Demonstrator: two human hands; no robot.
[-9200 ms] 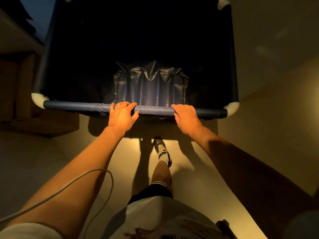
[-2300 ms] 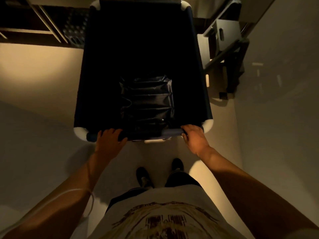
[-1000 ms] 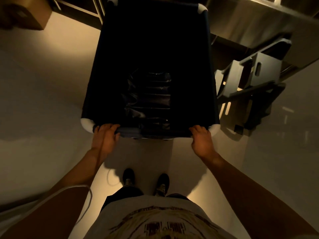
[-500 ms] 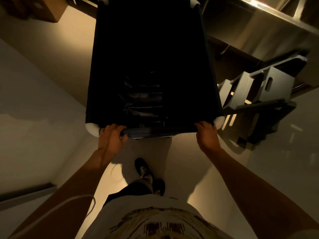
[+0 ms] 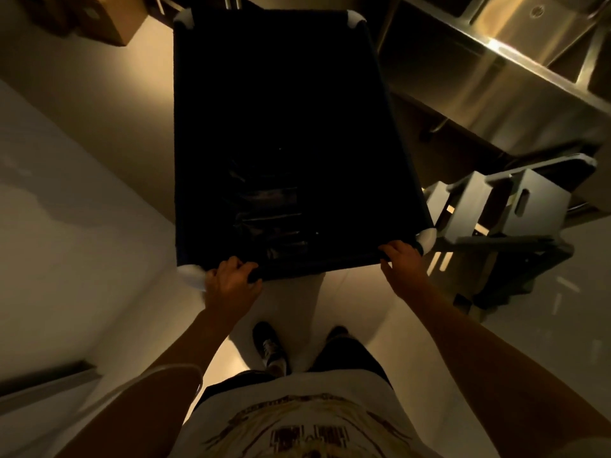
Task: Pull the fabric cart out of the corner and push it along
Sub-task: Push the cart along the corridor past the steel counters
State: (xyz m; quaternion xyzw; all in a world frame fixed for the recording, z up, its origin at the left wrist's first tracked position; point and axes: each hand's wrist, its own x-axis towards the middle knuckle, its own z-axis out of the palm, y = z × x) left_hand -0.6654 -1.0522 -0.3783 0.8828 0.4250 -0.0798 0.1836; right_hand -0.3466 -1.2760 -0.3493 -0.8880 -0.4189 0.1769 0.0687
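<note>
The fabric cart [image 5: 393,127] is a deep, dark blue bin with white corner caps, standing straight ahead of me on the floor. Its inside is very dark; a crumpled black plastic bag [image 5: 267,213] lies at the bottom. My left hand [image 5: 229,285] is wrapped over the near top rail close to the left corner cap. My right hand [image 5: 401,267] grips the same rail beside the right corner cap. My feet show below, between my arms.
A stainless steel sink counter [image 5: 515,57] runs along the right. A grey step stool [image 5: 506,206] stands just right of the cart's near corner. A cardboard box [image 5: 102,18] sits at the far left. A pale wall [image 5: 66,242] is on my left.
The cart has rolled forward past the step stool, which now sits lower and nearer the cart's near right corner. The sink counter has come further into view. Both hands keep their hold on the rail.
</note>
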